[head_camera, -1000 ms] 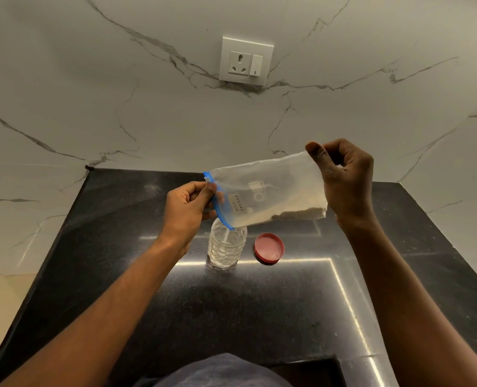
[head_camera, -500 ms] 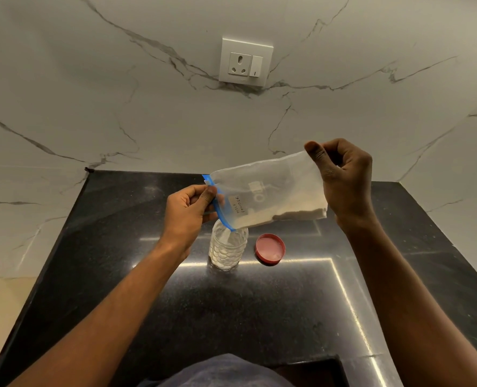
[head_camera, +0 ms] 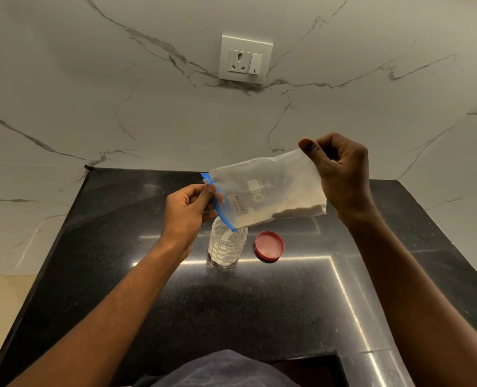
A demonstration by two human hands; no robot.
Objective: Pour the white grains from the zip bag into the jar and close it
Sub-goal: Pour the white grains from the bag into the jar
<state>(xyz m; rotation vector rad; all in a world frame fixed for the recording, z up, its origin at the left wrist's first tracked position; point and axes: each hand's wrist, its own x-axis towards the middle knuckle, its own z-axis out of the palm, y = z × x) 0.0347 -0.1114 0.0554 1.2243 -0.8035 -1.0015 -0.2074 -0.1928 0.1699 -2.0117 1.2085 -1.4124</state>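
A clear zip bag [head_camera: 270, 188] with a blue zip edge hangs sideways over the black counter, its mouth tilted down to the left. My left hand [head_camera: 188, 209] pinches the blue zip edge. My right hand [head_camera: 340, 174] pinches the bag's bottom corner and holds it higher. White grains lie along the bag's lower side and run toward the mouth. Right under the mouth stands a clear jar [head_camera: 226, 247], open and partly filled with white grains. Its red lid [head_camera: 269, 245] lies flat on the counter just right of the jar.
The black stone counter [head_camera: 231, 308] is bounded by a marble wall behind and on both sides. A white wall socket [head_camera: 245, 60] sits high on the back wall. A dark object [head_camera: 312, 367] lies at the counter's near edge.
The bag's right end has risen a little and the grains have slid further toward the mouth over the jar. Both hands keep their hold.
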